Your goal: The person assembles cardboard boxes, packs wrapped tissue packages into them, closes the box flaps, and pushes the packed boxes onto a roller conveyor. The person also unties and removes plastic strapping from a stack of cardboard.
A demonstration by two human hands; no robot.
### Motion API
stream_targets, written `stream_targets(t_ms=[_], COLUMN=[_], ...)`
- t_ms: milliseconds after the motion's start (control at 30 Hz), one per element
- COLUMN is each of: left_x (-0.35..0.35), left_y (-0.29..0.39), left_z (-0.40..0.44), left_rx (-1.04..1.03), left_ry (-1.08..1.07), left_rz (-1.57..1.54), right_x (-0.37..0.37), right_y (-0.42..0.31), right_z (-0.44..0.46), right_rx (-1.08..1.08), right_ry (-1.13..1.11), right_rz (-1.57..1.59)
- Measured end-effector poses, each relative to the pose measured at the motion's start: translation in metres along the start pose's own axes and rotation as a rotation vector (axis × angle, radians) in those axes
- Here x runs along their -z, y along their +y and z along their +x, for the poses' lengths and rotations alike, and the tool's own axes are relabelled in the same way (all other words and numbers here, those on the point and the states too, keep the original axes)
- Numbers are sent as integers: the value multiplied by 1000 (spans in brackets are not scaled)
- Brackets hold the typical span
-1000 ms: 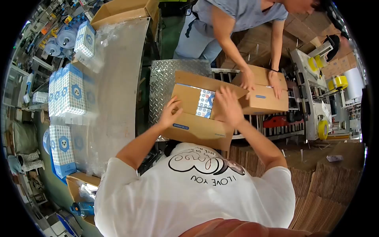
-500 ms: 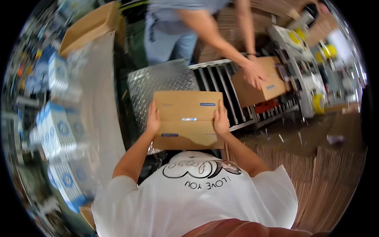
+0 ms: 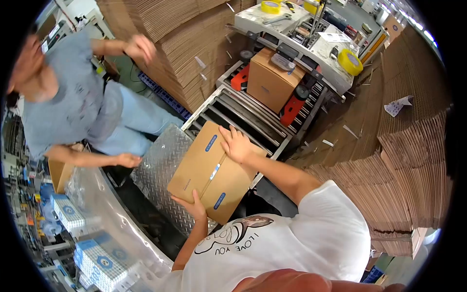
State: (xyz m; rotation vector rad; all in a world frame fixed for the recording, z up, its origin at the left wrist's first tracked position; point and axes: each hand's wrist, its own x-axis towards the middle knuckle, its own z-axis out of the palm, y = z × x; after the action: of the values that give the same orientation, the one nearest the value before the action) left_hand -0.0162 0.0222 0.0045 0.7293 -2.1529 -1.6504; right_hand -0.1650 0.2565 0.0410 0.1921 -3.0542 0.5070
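A closed cardboard box (image 3: pixel 194 168) with blue labels and a taped seam sits at an angle in front of me, over the metal plate and the near end of the rollers. My left hand (image 3: pixel 195 207) grips its near left edge, thumb on top and the other fingers partly hidden below. Across the far right edge lies my right hand (image 3: pixel 237 145), its spread fingers holding the box there. Beyond it, a second cardboard box (image 3: pixel 272 80) stands in the taping machine (image 3: pixel 321 51) between red side guides.
A roller conveyor (image 3: pixel 241 114) leads to the machine. The textured metal plate (image 3: pixel 160 151) adjoins it. A co-worker (image 3: pixel 73 97) stands at left, both hands off the boxes. Stacked flat cardboard (image 3: pixel 413 165) rises at right, with blue-white packs (image 3: pixel 104 260) at lower left.
My view has swung right. The box I hold has turned, and my right hand has shifted onto its top and far edge. The co-worker's hands have left the other box, now inside the machine.
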Motion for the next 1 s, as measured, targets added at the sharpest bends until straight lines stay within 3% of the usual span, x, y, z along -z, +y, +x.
stream_targets(t_ms=[100, 333, 600, 700, 867, 933, 967, 1000], left_x=[-7, -52, -62, -78, -106, -129, -144, -159], left_y=[-9, 40, 45, 58, 24, 32, 36, 41], left_z=[21, 30, 5, -8, 0, 5, 7, 10], left_rx=[-130, -27, 106, 127, 20, -13, 26, 62], left_ry=[-71, -90, 1, 97, 136, 129, 128, 127], left_rz=[63, 25, -65, -3, 146, 170, 144, 117], right_x=[5, 26, 13, 14, 19, 10, 9, 12], right_y=[11, 36, 44, 50, 74, 87, 89, 90], right_z=[5, 46, 61, 77, 111, 120, 120, 113], right_rx=[-22, -55, 120, 209, 299, 458, 411, 410], right_ry=[-12, -127, -54, -134, -168, 253, 73, 75], right_rz=[33, 117, 35, 98, 100, -83, -63, -62])
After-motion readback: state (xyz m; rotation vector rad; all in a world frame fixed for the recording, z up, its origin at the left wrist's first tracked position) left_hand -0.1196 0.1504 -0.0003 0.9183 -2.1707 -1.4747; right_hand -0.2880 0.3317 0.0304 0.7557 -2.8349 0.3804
